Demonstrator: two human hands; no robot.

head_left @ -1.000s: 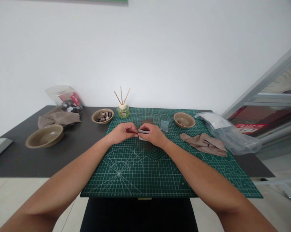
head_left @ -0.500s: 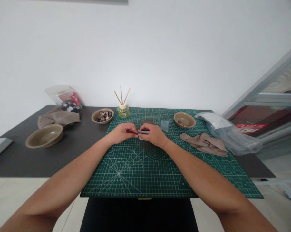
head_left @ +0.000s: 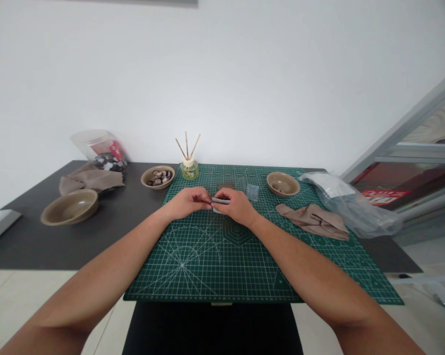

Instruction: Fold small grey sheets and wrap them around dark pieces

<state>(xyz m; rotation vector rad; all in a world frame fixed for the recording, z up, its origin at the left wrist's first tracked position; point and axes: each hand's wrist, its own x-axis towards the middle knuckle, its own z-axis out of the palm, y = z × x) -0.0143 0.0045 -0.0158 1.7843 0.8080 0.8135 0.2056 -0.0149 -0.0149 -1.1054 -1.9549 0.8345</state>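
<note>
A white wall point(head_left: 244, 88) rises behind the dark grey table point(head_left: 33, 246); pale floor tiles point(head_left: 22, 293) below, slanting grey frame point(head_left: 399, 129) at right.

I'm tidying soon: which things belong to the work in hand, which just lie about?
Likely in use:
- grey piece, in left hand and right hand
- cutting mat
- blue square
- brown square

Probably just lying about:
- reed diffuser
- plastic bag
</note>
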